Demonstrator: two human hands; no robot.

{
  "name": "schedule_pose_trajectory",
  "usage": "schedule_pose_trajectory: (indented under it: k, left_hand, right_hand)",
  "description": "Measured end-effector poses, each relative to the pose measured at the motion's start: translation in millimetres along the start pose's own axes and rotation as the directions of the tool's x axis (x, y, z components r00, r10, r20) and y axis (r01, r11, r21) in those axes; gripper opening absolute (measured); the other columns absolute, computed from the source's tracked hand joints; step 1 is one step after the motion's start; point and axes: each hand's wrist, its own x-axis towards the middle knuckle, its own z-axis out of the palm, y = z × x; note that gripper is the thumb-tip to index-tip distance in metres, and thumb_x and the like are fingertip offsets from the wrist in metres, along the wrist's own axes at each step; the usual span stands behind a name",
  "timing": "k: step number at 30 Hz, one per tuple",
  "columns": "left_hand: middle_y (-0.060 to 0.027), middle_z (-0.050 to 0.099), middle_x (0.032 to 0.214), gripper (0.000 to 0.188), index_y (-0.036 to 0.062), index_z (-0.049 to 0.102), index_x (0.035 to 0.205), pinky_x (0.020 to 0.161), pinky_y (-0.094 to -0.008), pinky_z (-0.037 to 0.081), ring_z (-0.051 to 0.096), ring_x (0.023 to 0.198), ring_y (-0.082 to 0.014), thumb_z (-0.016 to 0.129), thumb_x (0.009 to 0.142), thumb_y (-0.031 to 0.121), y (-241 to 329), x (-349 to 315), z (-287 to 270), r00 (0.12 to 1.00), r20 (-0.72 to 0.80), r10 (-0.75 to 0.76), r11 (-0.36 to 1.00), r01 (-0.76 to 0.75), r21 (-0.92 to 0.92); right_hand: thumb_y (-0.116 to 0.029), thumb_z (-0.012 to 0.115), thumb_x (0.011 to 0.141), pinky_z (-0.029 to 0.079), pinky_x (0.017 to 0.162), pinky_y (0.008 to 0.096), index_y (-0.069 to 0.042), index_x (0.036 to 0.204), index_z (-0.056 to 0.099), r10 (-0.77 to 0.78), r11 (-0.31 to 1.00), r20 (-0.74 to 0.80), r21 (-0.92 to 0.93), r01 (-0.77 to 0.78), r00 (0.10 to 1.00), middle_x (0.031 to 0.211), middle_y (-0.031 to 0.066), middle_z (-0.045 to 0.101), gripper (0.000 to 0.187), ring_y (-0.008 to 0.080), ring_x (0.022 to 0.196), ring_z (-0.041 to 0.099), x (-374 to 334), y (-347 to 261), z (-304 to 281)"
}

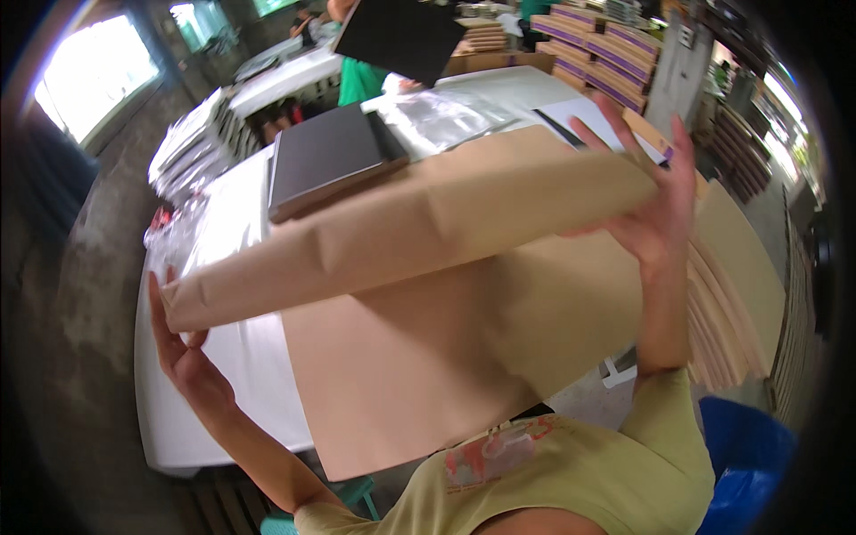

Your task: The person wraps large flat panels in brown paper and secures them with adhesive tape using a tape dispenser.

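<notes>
A long brown kraft paper packet point(383, 241), creased along its near side, is held up between my two hands and slants upward to the right. My left hand point(192, 361) grips its left end, fingers around the edge. At the right end my right hand point(655, 218) holds it with spread fingers reaching up past the edge; motion blurs this hand slightly. Beneath the packet lies a large flat sheet of brown kraft paper point(383, 383), partly shadowed, its near edge close to my body. What the packet contains, if anything, is hidden.
Behind the packet, a dark flat box point(325, 156) and clear plastic wrap point(446, 116) lie on the white table point(205, 383). Stacked brown boards point(731, 294) stand at the right, above a blue bag point(744, 455). Across the table another person is near a black panel point(401, 40).
</notes>
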Motion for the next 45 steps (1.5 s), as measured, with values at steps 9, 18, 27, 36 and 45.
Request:
schedule_pose_trajectory:
  k: [9, 18, 27, 36, 45]
  left_hand:
    - [-0.0156, 0.033, 0.136, 0.083, 0.0, 0.025, 0.135, 0.102, -0.0426, 0.029, 0.033, 0.125, -0.0263, 0.035, 0.085, 0.066, -244, -30, 73, 0.987, -0.138, -0.079, 0.996, 0.072, -0.054]
    - [-0.0136, 0.034, 0.135, 0.072, 0.0036, 0.033, 0.132, 0.1, -0.0437, 0.033, 0.035, 0.123, -0.0282, 0.034, 0.088, 0.06, -179, -78, 103, 0.984, -0.075, -0.159, 0.911, 0.117, -0.394]
    - [-0.0097, 0.043, 0.13, 0.06, 0.0097, 0.037, 0.132, 0.098, -0.0433, 0.038, 0.042, 0.12, -0.0275, 0.037, 0.09, 0.053, -17, -87, 310, 0.902, 0.015, -0.432, 0.729, 0.359, -0.583]
    - [-0.0068, 0.04, 0.134, 0.065, 0.0171, 0.037, 0.132, 0.099, -0.0453, 0.035, 0.036, 0.124, -0.0249, 0.049, 0.082, 0.058, 117, -233, 552, 0.39, 0.859, -0.332, -0.064, 0.899, -0.433]
    - [-0.0099, 0.04, 0.133, 0.076, 0.0108, 0.034, 0.135, 0.101, -0.0401, 0.033, 0.042, 0.121, -0.0262, 0.055, 0.075, 0.053, 148, -348, 649, -0.427, 0.89, 0.159, -0.045, 0.898, 0.438]
  right_hand:
    - [-0.022, 0.086, 0.055, 0.037, 0.1, 0.0353, -0.002, 0.129, 0.04, 0.026, 0.619, -0.207, -0.765, -0.179, 0.978, 0.125, 0.0129, 0.052, 0.089, 0.0214, 0.117, 0.047, 33, 127, -205]
    - [-0.031, 0.087, 0.053, 0.045, 0.084, 0.0364, -0.002, 0.112, 0.048, -0.488, 0.549, 0.04, -0.763, 0.342, 0.872, 0.105, 0.0081, 0.058, 0.076, 0.0216, 0.1, 0.055, -28, 110, -209]
    - [-0.037, 0.086, 0.052, 0.044, 0.083, 0.0354, 0.001, 0.117, 0.051, -0.791, -0.071, 0.201, -0.968, 0.24, 0.578, 0.103, 0.0139, 0.059, 0.082, 0.0209, 0.095, 0.057, -122, -125, -132]
    - [-0.054, 0.074, 0.061, 0.047, 0.083, 0.0368, -0.011, 0.12, 0.055, -0.7, -0.648, 0.288, -0.64, -0.413, 0.653, 0.096, 0.0159, 0.065, 0.076, 0.0311, 0.086, 0.062, -198, -409, -79]
    - [-0.057, 0.061, 0.073, 0.044, 0.09, 0.0448, -0.018, 0.121, 0.055, -0.64, -0.71, -0.086, -0.314, -0.63, 0.764, 0.104, 0.0192, 0.062, 0.063, 0.0365, 0.095, 0.058, -205, -559, -253]
